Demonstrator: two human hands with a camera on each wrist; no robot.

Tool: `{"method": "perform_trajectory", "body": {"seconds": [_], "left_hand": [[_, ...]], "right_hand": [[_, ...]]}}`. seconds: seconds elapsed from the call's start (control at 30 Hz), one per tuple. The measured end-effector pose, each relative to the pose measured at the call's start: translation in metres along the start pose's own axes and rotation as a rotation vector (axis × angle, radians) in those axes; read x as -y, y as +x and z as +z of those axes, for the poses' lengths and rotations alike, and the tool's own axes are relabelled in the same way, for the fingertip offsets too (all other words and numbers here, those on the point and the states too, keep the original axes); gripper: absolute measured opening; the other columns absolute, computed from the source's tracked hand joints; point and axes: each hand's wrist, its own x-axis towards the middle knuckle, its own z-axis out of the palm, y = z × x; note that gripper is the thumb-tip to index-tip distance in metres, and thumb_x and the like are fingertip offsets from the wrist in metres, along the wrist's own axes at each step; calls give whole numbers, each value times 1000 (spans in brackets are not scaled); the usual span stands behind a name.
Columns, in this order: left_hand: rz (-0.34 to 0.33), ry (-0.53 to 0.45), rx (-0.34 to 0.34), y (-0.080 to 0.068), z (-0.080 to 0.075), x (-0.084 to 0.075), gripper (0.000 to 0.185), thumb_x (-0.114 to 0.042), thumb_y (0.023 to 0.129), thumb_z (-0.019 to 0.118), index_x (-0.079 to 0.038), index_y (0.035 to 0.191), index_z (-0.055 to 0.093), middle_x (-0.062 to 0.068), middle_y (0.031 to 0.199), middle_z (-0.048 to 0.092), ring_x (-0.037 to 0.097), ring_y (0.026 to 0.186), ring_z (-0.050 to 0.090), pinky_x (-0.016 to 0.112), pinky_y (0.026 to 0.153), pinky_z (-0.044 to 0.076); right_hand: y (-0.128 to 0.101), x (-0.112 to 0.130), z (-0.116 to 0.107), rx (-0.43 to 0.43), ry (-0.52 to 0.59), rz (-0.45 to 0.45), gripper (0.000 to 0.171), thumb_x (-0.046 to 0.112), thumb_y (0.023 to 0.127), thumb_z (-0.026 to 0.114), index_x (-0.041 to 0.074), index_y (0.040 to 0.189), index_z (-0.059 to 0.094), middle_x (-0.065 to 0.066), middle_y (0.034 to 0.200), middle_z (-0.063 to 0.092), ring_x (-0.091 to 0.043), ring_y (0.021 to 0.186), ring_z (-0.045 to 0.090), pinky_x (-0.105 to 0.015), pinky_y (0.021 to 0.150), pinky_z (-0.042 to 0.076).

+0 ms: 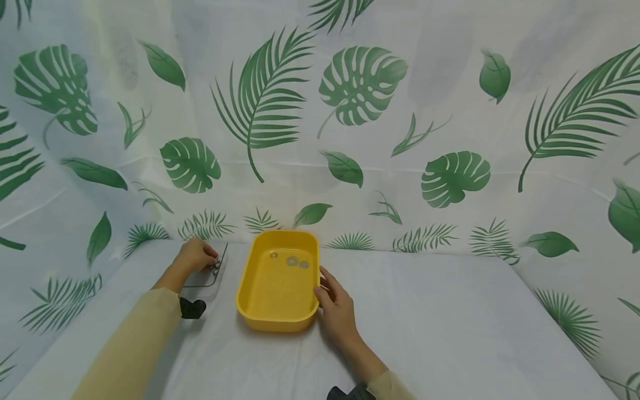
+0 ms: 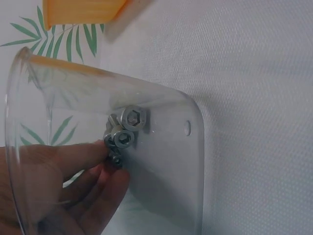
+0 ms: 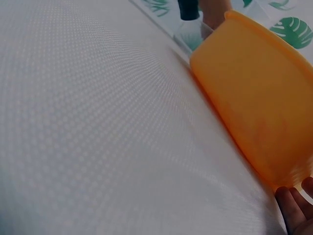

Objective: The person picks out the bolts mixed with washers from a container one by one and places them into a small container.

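My left hand (image 1: 196, 256) reaches into a clear plastic box (image 2: 161, 171) on the left. Its thumb and forefinger pinch a small socket-head bolt (image 2: 116, 159) in a cluster of several silver bolts, with a larger bolt (image 2: 133, 117) beside it. To the right stands a yellow tray (image 1: 275, 322) holding three flat washers of different sizes, a large washer (image 1: 292, 261) among them, near its far end. My right hand (image 1: 338, 308) grips the tray's right side, thumb at the rim and fingers along the outer wall.
A white textured cloth (image 1: 450, 322) covers the table. Behind it hangs a white curtain (image 1: 380, 183) printed with green leaves. The clear box sits just left of the yellow tray, with a narrow strip of cloth between them.
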Motion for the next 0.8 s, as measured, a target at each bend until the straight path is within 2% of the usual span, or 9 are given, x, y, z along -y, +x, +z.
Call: {"method": "perform_trajectory", "body": {"seconds": [0.17,0.33,0.6,0.73,0.8], "left_hand": [[13,11,-6,1,1,-1,24,-5,90,68,7,111,74,19,100,75,14,71,67,28,65,58],[-16,20,3,0,1,-4,24,-7,91,68,5,110,74,17,98,75,15,73,66,27,65,56],[14,31,4,-5,3,-3,23,-9,92,68,7,106,74,15,90,76,15,70,67,29,65,56],[11,49,-27,-10,4,-7,24,-11,94,65,7,107,74,18,94,75,19,74,68,30,66,57],[30,69,-51,-15,5,-9,26,-13,95,63,8,106,74,20,98,75,23,79,69,34,68,58]], "right_hand": [[1,0,-2,-8,-2,-13,49,18,104,54,14,152,47,-20,137,62,-32,121,66,-29,90,60],[1,-1,-3,-11,5,8,48,19,103,55,17,151,48,-19,136,63,-31,120,66,-28,90,60],[-2,-3,-3,1,9,25,49,19,104,54,16,152,47,-20,137,62,-31,120,66,-27,91,59],[-1,-4,-2,-2,-3,30,49,21,104,53,16,152,47,-19,138,61,-30,121,65,-28,92,59],[-2,-5,-1,-2,-11,36,49,22,104,53,16,152,47,-19,138,62,-30,121,66,-28,92,59]]}}
